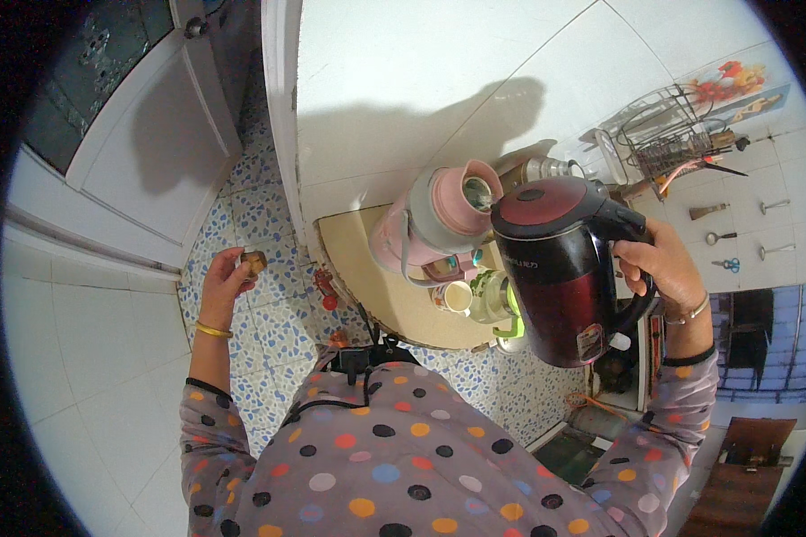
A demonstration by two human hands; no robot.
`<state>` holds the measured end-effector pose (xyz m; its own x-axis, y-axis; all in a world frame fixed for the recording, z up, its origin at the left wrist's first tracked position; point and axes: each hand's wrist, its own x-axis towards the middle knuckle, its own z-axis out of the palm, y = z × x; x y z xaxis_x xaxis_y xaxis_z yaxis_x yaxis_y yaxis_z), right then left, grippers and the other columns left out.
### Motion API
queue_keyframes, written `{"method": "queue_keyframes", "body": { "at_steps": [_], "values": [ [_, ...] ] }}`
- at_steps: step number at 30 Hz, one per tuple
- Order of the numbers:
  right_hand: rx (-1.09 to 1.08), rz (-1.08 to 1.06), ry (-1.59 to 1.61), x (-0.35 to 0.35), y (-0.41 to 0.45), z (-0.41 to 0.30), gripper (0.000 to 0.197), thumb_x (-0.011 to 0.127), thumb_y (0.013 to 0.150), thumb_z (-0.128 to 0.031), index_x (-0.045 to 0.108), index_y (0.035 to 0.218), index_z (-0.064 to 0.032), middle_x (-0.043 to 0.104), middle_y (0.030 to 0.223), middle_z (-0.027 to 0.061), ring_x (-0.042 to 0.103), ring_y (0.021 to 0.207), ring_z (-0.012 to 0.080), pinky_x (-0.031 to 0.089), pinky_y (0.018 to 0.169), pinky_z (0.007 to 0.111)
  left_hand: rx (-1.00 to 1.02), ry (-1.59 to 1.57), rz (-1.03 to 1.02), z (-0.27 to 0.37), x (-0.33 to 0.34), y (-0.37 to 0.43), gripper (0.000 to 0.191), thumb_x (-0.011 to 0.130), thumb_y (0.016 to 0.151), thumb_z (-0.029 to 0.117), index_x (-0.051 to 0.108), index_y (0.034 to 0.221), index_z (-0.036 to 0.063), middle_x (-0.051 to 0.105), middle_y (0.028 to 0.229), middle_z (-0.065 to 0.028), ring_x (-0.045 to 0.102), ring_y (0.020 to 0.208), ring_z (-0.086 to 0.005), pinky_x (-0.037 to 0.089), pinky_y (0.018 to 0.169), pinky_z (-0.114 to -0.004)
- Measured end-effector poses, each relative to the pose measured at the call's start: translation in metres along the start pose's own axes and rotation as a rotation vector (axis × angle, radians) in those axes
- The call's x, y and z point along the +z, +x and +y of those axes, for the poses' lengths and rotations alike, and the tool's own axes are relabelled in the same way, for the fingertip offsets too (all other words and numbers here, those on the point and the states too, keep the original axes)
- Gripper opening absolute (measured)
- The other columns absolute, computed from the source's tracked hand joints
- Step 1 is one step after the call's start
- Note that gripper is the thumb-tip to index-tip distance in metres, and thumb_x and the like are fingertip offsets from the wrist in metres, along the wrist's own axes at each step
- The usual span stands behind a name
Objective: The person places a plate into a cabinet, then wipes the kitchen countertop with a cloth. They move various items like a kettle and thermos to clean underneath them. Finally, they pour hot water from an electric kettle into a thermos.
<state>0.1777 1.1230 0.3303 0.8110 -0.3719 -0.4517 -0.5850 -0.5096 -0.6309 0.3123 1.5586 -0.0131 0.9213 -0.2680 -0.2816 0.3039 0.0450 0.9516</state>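
Observation:
My right hand point(665, 268) grips the black handle of a dark red and black electric kettle point(557, 282), tilted so its spout meets the mouth of a pink and grey thermos flask point(436, 221). Water seems to run from the spout into the flask. Out to the left, my left hand point(227, 280) pinches a cork stopper point(254, 264) between thumb and fingers. The flask stands on a beige corner shelf point(349, 248). Beside it are a white patterned mug point(453, 297) and a glass jug with a green lid and handle point(489, 295), partly behind the kettle.
A metal flask point(537, 171) stands by the tiled wall behind the kettle. Above it hangs a wire rack point(665, 144) with utensils. A white door point(154, 127) is at the left. Small red objects point(327, 288) lie on the patterned floor point(269, 335) beside the shelf.

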Motion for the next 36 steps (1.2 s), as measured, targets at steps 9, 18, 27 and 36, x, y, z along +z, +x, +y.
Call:
{"method": "queue_keyframes", "body": {
  "at_steps": [9, 18, 27, 36],
  "values": [
    [0.010, -0.016, -0.054, -0.002, 0.004, -0.006, 0.016, 0.057, 0.074, -0.014, 0.048, 0.071, -0.0018, 0.046, 0.050, 0.0001, 0.043, 0.037, 0.0083, 0.033, 0.035, 0.021, -0.008, 0.015, 0.011, -0.006, -0.005, -0.002, 0.040, 0.061, 0.080, 0.027, 0.047, 0.112, 0.0073, 0.053, 0.108, -0.0064, 0.057, 0.085, -0.0135, 0.048, 0.068, -0.022],
    [0.003, -0.045, -0.058, -0.005, 0.007, -0.010, 0.016, 0.057, 0.074, -0.015, 0.048, 0.071, -0.0018, 0.047, 0.051, 0.0007, 0.044, 0.038, 0.0083, 0.033, 0.035, 0.021, -0.016, 0.009, 0.014, -0.005, -0.005, -0.002, 0.039, 0.062, 0.079, 0.026, 0.047, 0.111, 0.0078, 0.054, 0.107, -0.0055, 0.057, 0.084, -0.0134, 0.048, 0.067, -0.022],
    [-0.024, -0.058, -0.090, -0.007, 0.009, -0.012, 0.018, 0.058, 0.074, -0.017, 0.048, 0.068, -0.0017, 0.048, 0.051, 0.0013, 0.044, 0.037, 0.0088, 0.033, 0.035, 0.021, 0.005, 0.005, 0.024, -0.008, -0.003, 0.000, 0.041, 0.062, 0.079, 0.027, 0.047, 0.112, 0.0072, 0.052, 0.110, -0.0065, 0.057, 0.086, -0.0137, 0.048, 0.067, -0.022],
    [-0.011, -0.065, -0.129, -0.010, 0.014, -0.016, 0.019, 0.057, 0.073, -0.017, 0.048, 0.065, -0.0022, 0.046, 0.049, 0.0001, 0.043, 0.037, 0.0085, 0.032, 0.035, 0.021, 0.007, 0.006, 0.015, -0.010, -0.005, 0.000, 0.040, 0.062, 0.079, 0.027, 0.047, 0.112, 0.0074, 0.053, 0.109, -0.0066, 0.057, 0.085, -0.0134, 0.048, 0.067, -0.022]
  ]
}}
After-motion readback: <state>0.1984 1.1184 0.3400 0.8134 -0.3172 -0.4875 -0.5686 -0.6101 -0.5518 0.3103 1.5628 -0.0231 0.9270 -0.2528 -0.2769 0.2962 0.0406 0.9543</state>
